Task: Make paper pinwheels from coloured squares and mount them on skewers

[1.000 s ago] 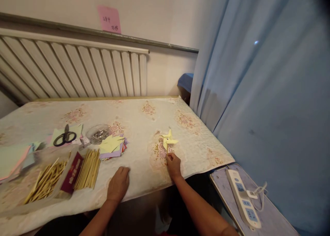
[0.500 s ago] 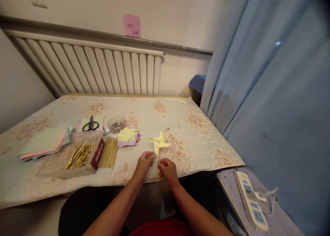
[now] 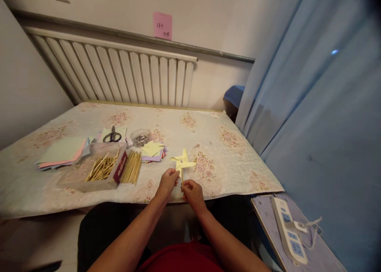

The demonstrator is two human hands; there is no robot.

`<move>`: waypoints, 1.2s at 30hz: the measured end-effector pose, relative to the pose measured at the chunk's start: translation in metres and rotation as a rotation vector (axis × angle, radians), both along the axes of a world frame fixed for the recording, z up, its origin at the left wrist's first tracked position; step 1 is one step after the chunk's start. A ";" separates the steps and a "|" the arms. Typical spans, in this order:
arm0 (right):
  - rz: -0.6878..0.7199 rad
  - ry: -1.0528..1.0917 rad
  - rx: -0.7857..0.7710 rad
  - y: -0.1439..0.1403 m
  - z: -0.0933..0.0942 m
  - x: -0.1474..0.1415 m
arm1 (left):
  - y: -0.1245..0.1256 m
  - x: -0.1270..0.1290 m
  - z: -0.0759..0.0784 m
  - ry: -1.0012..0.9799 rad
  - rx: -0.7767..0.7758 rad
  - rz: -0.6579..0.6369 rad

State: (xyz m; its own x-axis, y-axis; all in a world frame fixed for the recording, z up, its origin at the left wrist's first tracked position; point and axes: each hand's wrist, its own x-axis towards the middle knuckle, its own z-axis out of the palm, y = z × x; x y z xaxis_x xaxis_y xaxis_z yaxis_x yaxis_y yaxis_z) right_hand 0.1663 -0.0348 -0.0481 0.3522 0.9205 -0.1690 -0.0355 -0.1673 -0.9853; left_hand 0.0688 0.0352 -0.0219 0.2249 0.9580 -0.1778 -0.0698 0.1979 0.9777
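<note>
A pale yellow paper pinwheel (image 3: 185, 159) with a pin at its centre stands on a thin stick above the front of the table. Its stick is pinched low down between the thumb and fingers of my right hand (image 3: 193, 193). My left hand (image 3: 168, 183) has its fingers closed at the lower blade, touching the paper; part of that blade is hidden by the fingertips. To the left lie a stack of cut paper squares (image 3: 153, 150), a row of thin sticks (image 3: 131, 167) and a clear plastic box (image 3: 71, 180) holding more sticks.
Black-handled scissors (image 3: 112, 135) rest on paper behind the box, beside a round clear dish (image 3: 141, 138) of small metal pins. Larger coloured sheets (image 3: 62, 151) lie far left. A power strip (image 3: 288, 230) is at the right, below a blue curtain (image 3: 312, 117).
The camera view has shifted left, so the table items appear farther right. My left fingers have come up against the lower blade, while my right hand keeps hold of the stick.
</note>
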 end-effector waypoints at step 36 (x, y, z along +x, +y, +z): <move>0.038 -0.002 0.035 -0.002 0.000 -0.012 | -0.010 -0.008 0.013 -0.128 -0.211 -0.137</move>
State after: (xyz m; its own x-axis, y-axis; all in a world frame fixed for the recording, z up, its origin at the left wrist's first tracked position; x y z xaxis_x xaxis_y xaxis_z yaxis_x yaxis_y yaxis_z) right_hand 0.1539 -0.0373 -0.0477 0.3173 0.9385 -0.1357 -0.0278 -0.1339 -0.9906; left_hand 0.0611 0.0254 -0.0091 0.3834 0.8618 -0.3322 -0.1481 0.4124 0.8989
